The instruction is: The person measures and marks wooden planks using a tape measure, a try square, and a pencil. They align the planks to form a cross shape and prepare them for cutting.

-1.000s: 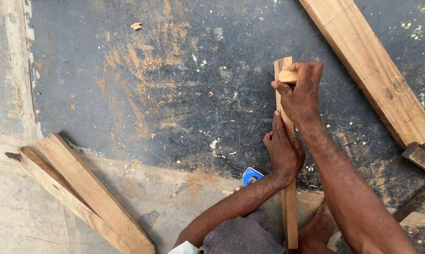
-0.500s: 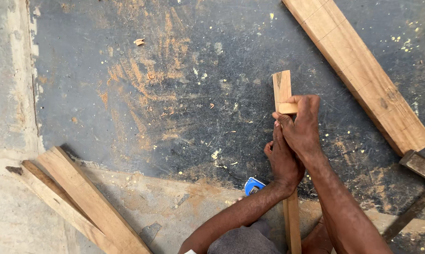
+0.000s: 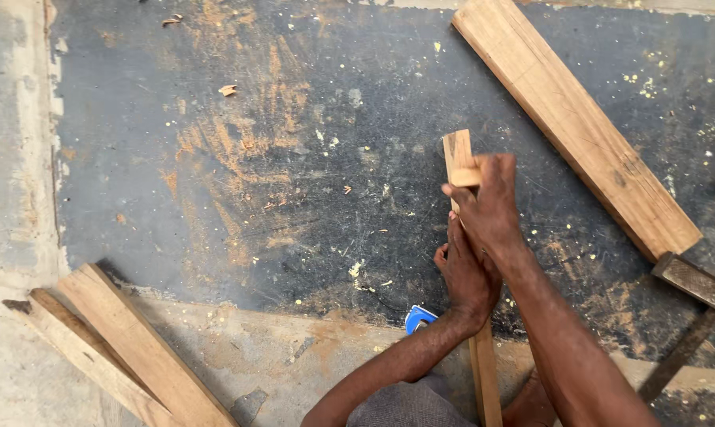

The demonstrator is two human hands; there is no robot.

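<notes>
Now | both hands: left (image 3: pixel 466 277), right (image 3: pixel 490 207) | grip wooden strip (image 3: pixel 458 150)

The right hand (image 3: pixel 488 202) and the small wooden block (image 3: pixel 465 176) held in it have been brought back along the thin wooden strip (image 3: pixel 458 150), so more of the strip's far end is now left uncovered.

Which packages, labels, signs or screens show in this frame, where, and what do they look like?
None show: no package, label, sign or screen.
Closest candidate: a small blue and white object, on the floor beside the left hand's wrist, too hidden to identify.
Otherwise bare wood: the narrow strip both hands grip, right hand near its top, and a tan plank at upper right.
</notes>
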